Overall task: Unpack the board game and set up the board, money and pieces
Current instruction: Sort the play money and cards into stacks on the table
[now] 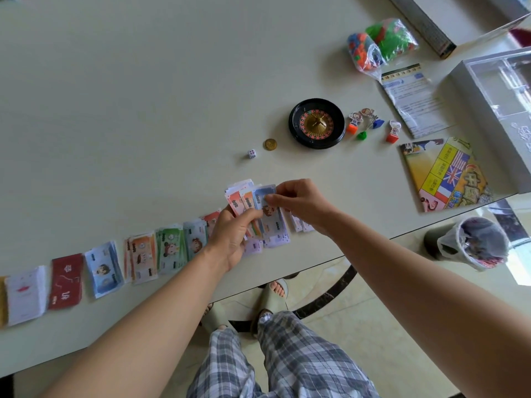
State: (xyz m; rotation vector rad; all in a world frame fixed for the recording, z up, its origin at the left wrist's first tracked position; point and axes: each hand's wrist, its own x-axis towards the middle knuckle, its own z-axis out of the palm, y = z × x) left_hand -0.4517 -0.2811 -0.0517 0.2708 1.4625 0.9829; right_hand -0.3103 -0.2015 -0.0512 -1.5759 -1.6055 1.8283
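Along the near edge of the table [143, 110] lies a row of sorted money piles [143, 254]. Just beyond it, the left hand [230, 239] curls round a fanned wad of banknotes [244, 201], while the right hand [301, 205] pinches the top blue note between thumb and forefinger. The fan looks loose — a slack thumb could drop notes onto the piles and mix the denominations. Farther off sit the die [252, 154], the coin [270, 144], the roulette wheel [316, 123] and the folded board [442, 173] — not yet opened.

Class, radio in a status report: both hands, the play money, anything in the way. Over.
Left hand grips fanned banknotes. Right hand pinches the blue note. Sorted stacks line the table; board folded. Nothing blocking.
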